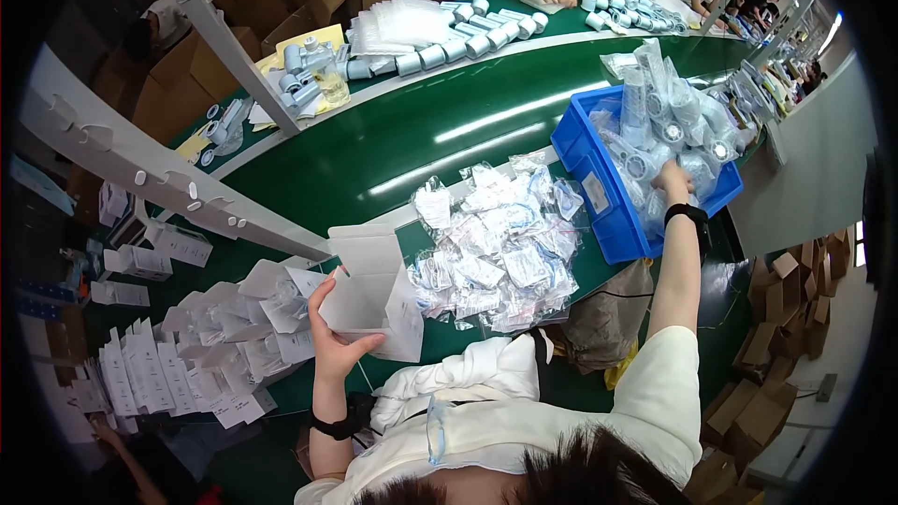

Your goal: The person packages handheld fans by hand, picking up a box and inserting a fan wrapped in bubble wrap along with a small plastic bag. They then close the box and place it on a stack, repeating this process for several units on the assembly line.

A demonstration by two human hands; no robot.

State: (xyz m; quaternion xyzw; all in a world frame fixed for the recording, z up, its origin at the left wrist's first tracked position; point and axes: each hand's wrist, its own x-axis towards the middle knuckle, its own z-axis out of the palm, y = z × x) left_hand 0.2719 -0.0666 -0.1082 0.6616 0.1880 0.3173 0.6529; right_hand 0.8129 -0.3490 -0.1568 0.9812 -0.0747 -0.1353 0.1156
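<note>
Retrieval of a wrapped piece appears to be the step in hand: the right hand (673,182) reaches into the blue bin (599,198), its fingers sunk among clear-wrapped parts (636,105); how far they are open, and whether they grip anything, cannot be told. Left of the bin, beyond a heap of clear packets (496,248), the left hand (339,325) holds a white carton (398,323), thumb and fingers bent firmly around its wall. The next move, in this judgement, calls for a sure hold on one wrapped part and a steady carton mouth. The carton is slightly tilted, open at the top, one flap raised; its walls look straight, with small print outside, and no contents show in the visible interior.
</note>
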